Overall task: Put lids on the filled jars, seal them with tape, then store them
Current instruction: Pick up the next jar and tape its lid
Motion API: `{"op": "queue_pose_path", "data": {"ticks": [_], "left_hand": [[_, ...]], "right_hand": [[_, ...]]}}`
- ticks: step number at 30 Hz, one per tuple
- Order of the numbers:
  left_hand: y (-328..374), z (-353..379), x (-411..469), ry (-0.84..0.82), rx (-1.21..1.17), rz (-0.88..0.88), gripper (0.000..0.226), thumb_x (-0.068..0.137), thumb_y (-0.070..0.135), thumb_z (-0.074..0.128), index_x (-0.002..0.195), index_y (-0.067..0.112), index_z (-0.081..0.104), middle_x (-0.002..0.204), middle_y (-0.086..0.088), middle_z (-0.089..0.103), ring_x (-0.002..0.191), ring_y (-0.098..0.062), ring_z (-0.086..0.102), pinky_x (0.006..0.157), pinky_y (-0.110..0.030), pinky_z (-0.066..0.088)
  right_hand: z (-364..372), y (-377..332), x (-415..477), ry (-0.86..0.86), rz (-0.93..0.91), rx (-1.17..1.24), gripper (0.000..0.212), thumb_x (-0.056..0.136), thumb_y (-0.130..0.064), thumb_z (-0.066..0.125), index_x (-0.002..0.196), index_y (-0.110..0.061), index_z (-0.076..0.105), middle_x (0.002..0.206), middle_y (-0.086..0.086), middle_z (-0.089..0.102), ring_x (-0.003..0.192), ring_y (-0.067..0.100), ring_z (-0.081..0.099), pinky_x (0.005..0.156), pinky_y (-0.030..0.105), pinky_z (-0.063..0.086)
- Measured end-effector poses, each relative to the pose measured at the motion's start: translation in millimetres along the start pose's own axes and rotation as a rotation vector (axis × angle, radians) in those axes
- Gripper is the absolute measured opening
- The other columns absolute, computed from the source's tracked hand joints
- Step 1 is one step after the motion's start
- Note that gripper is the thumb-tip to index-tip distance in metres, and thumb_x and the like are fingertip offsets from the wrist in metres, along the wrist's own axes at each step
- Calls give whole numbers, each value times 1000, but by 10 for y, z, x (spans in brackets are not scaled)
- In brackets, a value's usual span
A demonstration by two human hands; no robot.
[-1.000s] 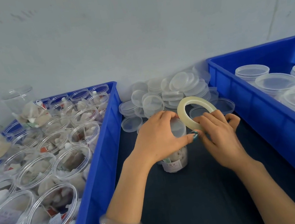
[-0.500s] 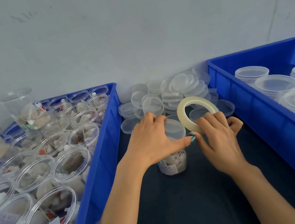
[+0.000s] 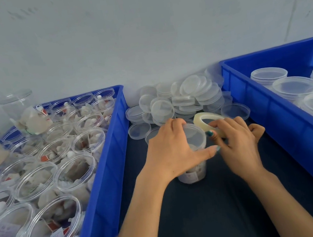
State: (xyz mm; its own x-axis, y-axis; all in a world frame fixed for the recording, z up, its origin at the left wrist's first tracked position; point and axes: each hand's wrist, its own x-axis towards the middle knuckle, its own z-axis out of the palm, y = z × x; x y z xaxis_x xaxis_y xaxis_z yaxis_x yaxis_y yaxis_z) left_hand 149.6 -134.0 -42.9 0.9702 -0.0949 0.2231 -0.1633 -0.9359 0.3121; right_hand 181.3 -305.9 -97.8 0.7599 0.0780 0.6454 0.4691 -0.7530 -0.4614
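Observation:
A clear filled jar (image 3: 194, 170) with a lid on top stands on the dark table between two blue crates. My left hand (image 3: 173, 150) grips it around the rim, thumb stretched across its near side. My right hand (image 3: 235, 143) holds a roll of clear tape (image 3: 202, 121) right beside the jar's lid, its fingers curled over the roll's near edge. Whether a strip runs from the roll to the jar I cannot tell.
The left blue crate (image 3: 102, 186) holds several open filled jars (image 3: 52, 229). The right blue crate (image 3: 284, 120) holds several lidded jars (image 3: 296, 88). A heap of loose clear lids (image 3: 181, 100) lies against the white wall behind the hands.
The tape roll has tipped from upright to flatter and lower beside the lid. My left hand's fingers have shifted round the jar's rim, baring more of the lid.

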Motion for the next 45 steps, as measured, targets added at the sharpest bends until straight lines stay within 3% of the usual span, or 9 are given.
{"op": "queue_pose_path", "data": {"ticks": [3, 9, 14, 17, 23, 30, 38, 43, 45], "left_hand": [[28, 23, 33, 29, -12, 2, 102, 57, 100, 44, 128, 26, 46, 127, 14, 52, 113, -9, 52, 86, -33, 48], [-48, 10, 66, 14, -140, 39, 68, 70, 73, 60, 125, 34, 48, 122, 21, 54, 109, -3, 53, 92, -31, 48], [-14, -15, 83, 19, -156, 59, 62, 71, 64, 63, 123, 32, 51, 120, 19, 56, 107, -5, 54, 91, -31, 48], [-18, -12, 93, 31, -144, 76, 56, 76, 56, 70, 121, 29, 52, 118, 16, 57, 106, -7, 54, 91, -31, 48], [-24, -13, 136, 35, -111, 77, 57, 76, 54, 71, 123, 26, 53, 120, 13, 57, 108, -11, 54, 90, -31, 47], [-38, -43, 200, -14, -99, 70, 58, 77, 54, 69, 124, 25, 52, 121, 11, 57, 109, -13, 54, 91, -33, 48], [-67, -61, 274, -31, -98, 38, 61, 78, 55, 69, 127, 23, 51, 127, 8, 55, 113, -14, 53, 91, -32, 46], [47, -35, 129, -50, -160, 106, 57, 67, 56, 70, 114, 29, 52, 115, 15, 56, 105, -9, 51, 91, -35, 48], [45, -11, 67, -41, -175, 96, 55, 69, 58, 66, 114, 31, 51, 114, 18, 53, 105, -7, 49, 91, -35, 48]], "right_hand": [[3, -17, 10, -30, -16, -4, 40, 91, -40, 29, 99, -24, 65, 88, -16, 50, 91, 8, 39, 77, 39, 20], [8, 13, 16, -97, -16, -71, 39, 99, -43, 22, 91, -28, 57, 86, -16, 46, 89, 10, 38, 75, 35, 14], [149, -82, 48, -86, 107, -57, 23, 106, -24, 39, 92, -31, 55, 89, -14, 46, 92, 8, 33, 74, 36, 12], [176, -105, 94, -81, 148, -89, 22, 107, -28, 38, 93, -29, 54, 93, -11, 48, 95, 9, 32, 75, 35, 11], [220, -120, 218, -74, 165, -189, 26, 106, -34, 34, 100, -25, 57, 97, -9, 49, 96, 11, 31, 75, 35, 11], [301, -141, 305, -45, 201, -289, 21, 103, -35, 41, 92, -22, 54, 93, -7, 47, 103, 21, 39, 78, 38, 15], [388, -155, 425, -30, 177, -407, 26, 99, -39, 37, 85, -22, 51, 90, -6, 51, 101, 22, 42, 72, 34, 6], [351, 45, 712, -159, 359, -460, 24, 103, -33, 44, 106, -17, 61, 110, 8, 62, 117, 29, 44, 85, 43, 26], [221, 105, 897, -112, 302, -354, 29, 104, -32, 35, 99, -14, 57, 100, 9, 61, 114, 33, 46, 84, 44, 26]]}}
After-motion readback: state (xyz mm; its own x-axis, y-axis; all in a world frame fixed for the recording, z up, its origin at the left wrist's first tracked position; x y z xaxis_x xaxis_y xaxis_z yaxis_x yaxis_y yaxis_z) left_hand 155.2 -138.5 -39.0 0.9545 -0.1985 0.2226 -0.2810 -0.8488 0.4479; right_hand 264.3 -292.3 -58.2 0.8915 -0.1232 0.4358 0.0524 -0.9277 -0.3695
